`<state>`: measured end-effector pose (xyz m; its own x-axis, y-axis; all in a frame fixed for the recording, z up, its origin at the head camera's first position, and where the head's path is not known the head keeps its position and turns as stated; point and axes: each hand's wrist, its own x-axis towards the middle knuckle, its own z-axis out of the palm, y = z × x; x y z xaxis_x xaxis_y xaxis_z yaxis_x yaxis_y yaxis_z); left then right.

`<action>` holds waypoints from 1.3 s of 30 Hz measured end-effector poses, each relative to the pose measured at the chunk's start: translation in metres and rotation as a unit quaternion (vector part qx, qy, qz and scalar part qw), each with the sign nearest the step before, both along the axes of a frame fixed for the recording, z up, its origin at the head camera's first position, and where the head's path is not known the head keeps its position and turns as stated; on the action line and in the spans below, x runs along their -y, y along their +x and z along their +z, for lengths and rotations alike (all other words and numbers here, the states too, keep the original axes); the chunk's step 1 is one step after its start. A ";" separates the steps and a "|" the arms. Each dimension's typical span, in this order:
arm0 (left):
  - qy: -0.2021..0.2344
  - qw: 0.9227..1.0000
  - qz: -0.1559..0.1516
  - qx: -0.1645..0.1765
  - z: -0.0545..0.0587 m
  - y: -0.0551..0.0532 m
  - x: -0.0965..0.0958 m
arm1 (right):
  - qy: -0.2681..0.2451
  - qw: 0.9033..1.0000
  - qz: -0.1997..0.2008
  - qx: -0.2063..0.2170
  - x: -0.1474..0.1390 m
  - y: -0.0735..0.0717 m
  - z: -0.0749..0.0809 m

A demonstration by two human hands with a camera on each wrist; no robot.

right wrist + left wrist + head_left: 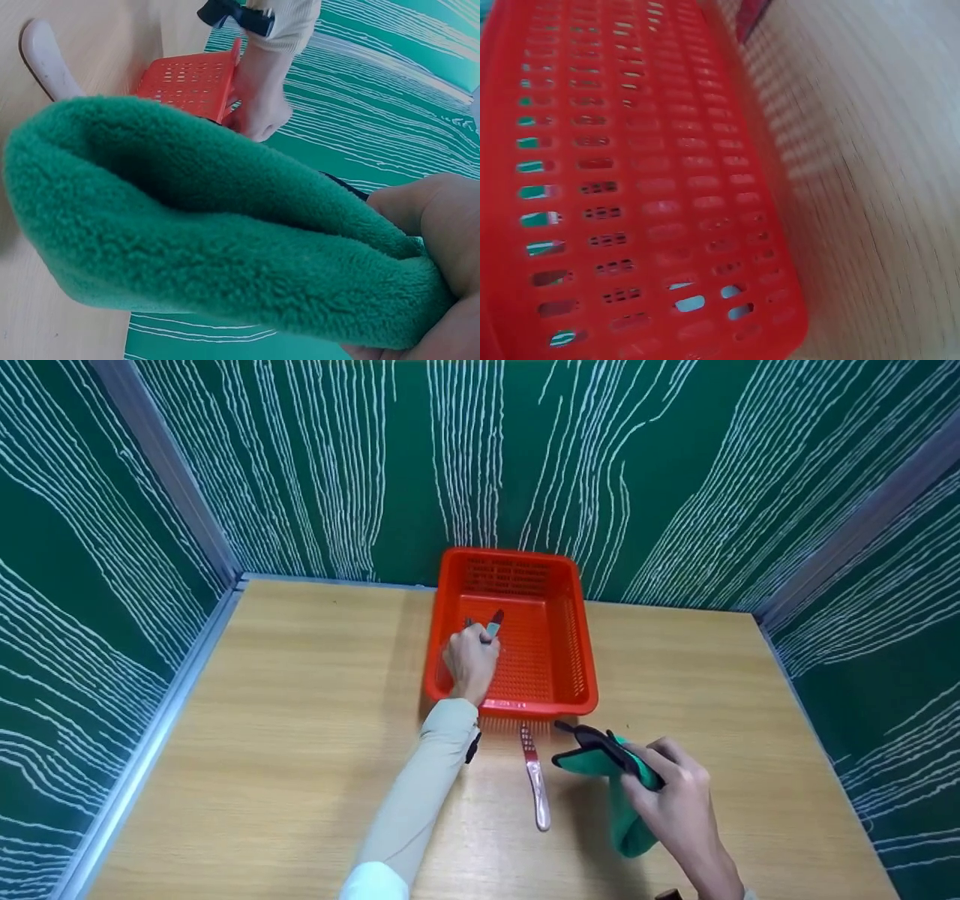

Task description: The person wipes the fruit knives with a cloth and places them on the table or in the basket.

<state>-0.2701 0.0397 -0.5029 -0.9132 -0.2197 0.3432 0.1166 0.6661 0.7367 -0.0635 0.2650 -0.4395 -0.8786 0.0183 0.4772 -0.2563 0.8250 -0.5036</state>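
Inside the red plastic basket [570, 660], my left hand [471, 660] grips a knife [495, 622]; its shiny blade shows dark red and pale teal past the fingers, and the handle is mostly hidden. My right hand [679, 795] holds a folded green cloth [634, 825] with black edging, to the right of the basket and over the table. Up close in the right wrist view, the fluffy cloth [225, 232] hangs in a loop from the thumb and fingers. Between the two hands, a second knife [537, 787] with a pale handle lies on the table, blade toward the basket.
The basket stands on a light wood table [300, 697] near the back wall. Green panels [405, 472] with white wavy lines enclose the back and both sides, joined by metal frame bars [169, 465]. A small dark brown object [667, 895] shows at the bottom edge.
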 end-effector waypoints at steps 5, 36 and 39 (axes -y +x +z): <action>-0.067 0.996 0.008 0.050 -0.002 -0.008 -0.005 | -0.003 0.998 0.026 -0.052 -0.001 0.001 -0.002; -0.208 0.941 -0.096 0.250 -0.010 -0.015 -0.009 | -0.024 0.997 0.011 -0.066 -0.010 0.007 0.004; -0.223 0.940 -0.101 0.239 -0.010 -0.014 -0.010 | -0.025 0.998 0.004 -0.055 -0.012 0.008 0.004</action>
<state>-0.2839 0.0498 -0.5134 -0.9940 0.0423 -0.1006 -0.0002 0.9210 0.3895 -0.0558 0.2765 -0.4359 -0.8210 0.0377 0.5697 -0.3194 0.7968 -0.5130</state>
